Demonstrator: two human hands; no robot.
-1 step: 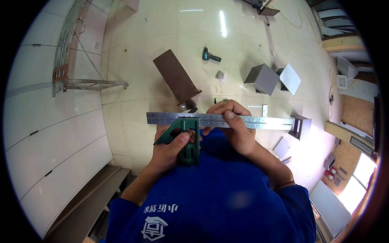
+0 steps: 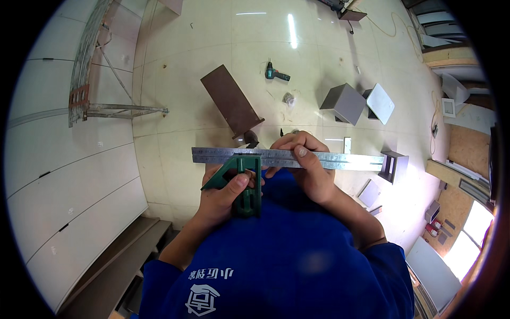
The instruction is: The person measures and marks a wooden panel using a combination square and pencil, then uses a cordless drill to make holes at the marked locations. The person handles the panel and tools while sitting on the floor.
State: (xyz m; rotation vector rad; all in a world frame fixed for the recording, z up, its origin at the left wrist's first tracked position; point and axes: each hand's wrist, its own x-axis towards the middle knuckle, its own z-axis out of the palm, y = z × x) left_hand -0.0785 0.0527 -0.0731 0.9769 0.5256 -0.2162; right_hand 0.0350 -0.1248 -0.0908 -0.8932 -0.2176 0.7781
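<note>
While a brown box (image 2: 228,98) and grey box (image 2: 342,103) sit on the floor (image 2: 186,106), insides hidden, a square (image 2: 273,158) is held before the shirt (image 2: 287,239).
A smaller box (image 2: 399,167) is open, contents unclear; right hand (image 2: 316,182) pinches the ruler (image 2: 218,154), left hand (image 2: 219,196) grips the green head (image 2: 256,183).

The ruler blade (image 2: 350,160) is made of silvery metal, finished with a dull shine. Its green head (image 2: 257,183) is smoothly coated and faintly glossy; whether metal or plastic is used cannot be told. The shirt (image 2: 287,239) is made of matt blue cloth. Light is mirrored by the glossy floor (image 2: 186,111).
</note>
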